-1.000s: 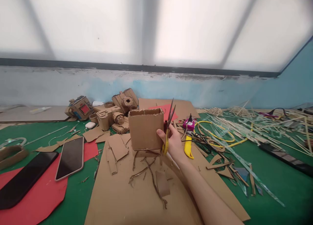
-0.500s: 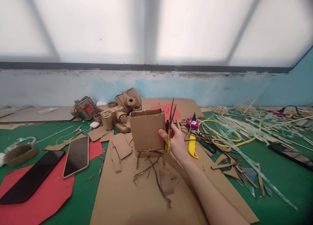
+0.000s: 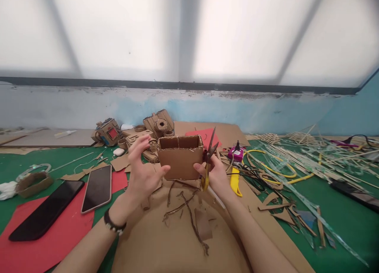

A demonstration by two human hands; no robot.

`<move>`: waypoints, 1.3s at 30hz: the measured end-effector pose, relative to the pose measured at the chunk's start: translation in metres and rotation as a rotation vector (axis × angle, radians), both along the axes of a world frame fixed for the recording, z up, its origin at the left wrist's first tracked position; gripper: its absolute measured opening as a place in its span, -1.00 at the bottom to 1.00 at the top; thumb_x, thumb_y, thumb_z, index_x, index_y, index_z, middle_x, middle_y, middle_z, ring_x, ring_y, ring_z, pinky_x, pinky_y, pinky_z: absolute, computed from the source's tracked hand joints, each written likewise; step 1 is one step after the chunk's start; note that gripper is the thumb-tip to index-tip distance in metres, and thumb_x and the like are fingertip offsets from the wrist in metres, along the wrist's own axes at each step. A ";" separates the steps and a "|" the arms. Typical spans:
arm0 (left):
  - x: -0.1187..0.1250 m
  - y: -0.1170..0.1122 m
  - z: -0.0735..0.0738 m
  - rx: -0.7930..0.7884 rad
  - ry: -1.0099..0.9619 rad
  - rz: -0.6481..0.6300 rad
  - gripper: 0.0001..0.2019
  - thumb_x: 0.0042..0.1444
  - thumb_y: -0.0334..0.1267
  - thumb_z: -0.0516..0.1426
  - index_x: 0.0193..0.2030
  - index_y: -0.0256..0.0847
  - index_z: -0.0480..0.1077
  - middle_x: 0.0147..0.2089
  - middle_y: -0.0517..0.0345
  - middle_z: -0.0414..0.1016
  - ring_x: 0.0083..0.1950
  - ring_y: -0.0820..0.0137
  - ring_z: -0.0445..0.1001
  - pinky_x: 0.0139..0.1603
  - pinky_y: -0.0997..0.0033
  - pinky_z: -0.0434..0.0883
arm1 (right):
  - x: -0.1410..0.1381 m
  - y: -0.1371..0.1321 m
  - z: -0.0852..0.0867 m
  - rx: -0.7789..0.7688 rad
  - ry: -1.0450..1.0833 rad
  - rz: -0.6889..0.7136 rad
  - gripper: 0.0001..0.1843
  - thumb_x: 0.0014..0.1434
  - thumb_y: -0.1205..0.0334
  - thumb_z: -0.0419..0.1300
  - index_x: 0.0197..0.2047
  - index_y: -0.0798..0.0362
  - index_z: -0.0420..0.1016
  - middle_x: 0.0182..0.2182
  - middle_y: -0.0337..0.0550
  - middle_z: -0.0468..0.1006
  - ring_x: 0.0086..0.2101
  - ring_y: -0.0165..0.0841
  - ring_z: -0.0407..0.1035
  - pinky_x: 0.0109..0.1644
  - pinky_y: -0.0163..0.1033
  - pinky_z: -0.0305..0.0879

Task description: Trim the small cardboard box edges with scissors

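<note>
Your right hand [image 3: 215,177] reaches in from the lower right with the forearm stretched forward. Its thumb presses on the right face of the cardboard box [image 3: 180,164], and it also clasps the yellow-handled scissors [image 3: 208,162], blades pointing up. Your left hand [image 3: 144,175] is spread loose, fingers fanned upward, with only the thumb tip meeting the box's lower left corner. The box sits upright and open-topped at the frame's centre, above a cardboard sheet [image 3: 154,241]. Two phones [image 3: 97,188] lie at left, and a yellow knife [image 3: 236,182] is just right of your right hand.
</note>
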State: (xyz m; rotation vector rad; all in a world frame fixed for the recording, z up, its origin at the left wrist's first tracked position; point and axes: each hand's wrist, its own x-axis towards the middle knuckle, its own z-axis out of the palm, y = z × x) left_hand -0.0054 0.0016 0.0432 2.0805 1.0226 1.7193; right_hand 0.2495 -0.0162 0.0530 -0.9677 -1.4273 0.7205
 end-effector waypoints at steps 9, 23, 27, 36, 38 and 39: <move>0.005 0.026 -0.014 -0.572 -0.243 -0.409 -0.29 0.02 0.17 0.51 0.21 -0.05 0.43 0.23 -0.10 0.66 0.27 -0.07 0.64 0.22 -0.05 0.64 | 0.006 0.008 -0.006 -0.024 -0.070 -0.096 -0.38 0.13 -0.24 0.46 0.12 -0.03 0.62 0.02 -0.01 0.74 -0.06 -0.14 0.61 0.11 -0.02 0.52; -0.002 0.031 -0.025 -0.406 -0.257 0.096 -0.38 0.14 0.10 0.43 0.20 -0.04 0.31 0.22 -0.05 0.60 0.26 0.01 0.57 0.22 0.06 0.52 | 0.027 0.016 -0.011 -0.210 -0.573 -0.538 -0.43 0.07 -0.29 0.41 -0.17 -0.17 0.20 -0.21 -0.03 0.75 -0.22 0.03 0.64 -0.24 -0.09 0.29; -0.002 0.036 -0.026 -0.416 -0.422 -0.009 -0.30 0.15 0.19 0.41 0.24 -0.08 0.26 0.32 -0.17 0.56 0.36 0.03 0.55 0.31 0.05 0.53 | 0.026 0.015 -0.010 -0.186 -0.585 -0.535 -0.43 0.09 -0.35 0.36 -0.14 -0.15 0.27 -0.25 -0.05 0.72 -0.26 -0.01 0.62 -0.22 -0.09 0.30; -0.002 0.040 -0.027 -0.530 -0.538 -0.117 -0.28 0.09 0.18 0.46 0.22 -0.12 0.31 0.42 -0.25 0.53 0.47 -0.02 0.50 0.49 -0.06 0.45 | 0.024 0.027 -0.027 0.022 -0.527 -0.267 -0.38 0.12 -0.30 0.38 0.00 0.03 0.57 -0.15 0.05 0.69 -0.18 -0.08 0.57 -0.01 0.01 0.51; -0.002 0.039 -0.026 -0.567 -0.577 -0.164 -0.26 0.06 0.14 0.48 0.22 -0.13 0.31 0.44 -0.25 0.51 0.49 -0.03 0.48 0.49 -0.10 0.46 | 0.024 0.030 -0.034 0.024 -0.547 -0.243 -0.39 0.10 -0.26 0.41 0.01 0.04 0.61 -0.11 0.07 0.70 -0.14 -0.05 0.57 0.02 0.05 0.52; -0.002 0.038 -0.025 -0.592 -0.605 -0.183 -0.26 0.05 0.13 0.49 0.22 -0.12 0.30 0.45 -0.25 0.50 0.49 -0.05 0.47 0.46 -0.13 0.50 | 0.024 0.032 -0.037 0.023 -0.556 -0.235 -0.40 0.09 -0.25 0.42 0.01 0.04 0.62 -0.10 0.08 0.70 -0.12 -0.04 0.58 0.04 0.06 0.53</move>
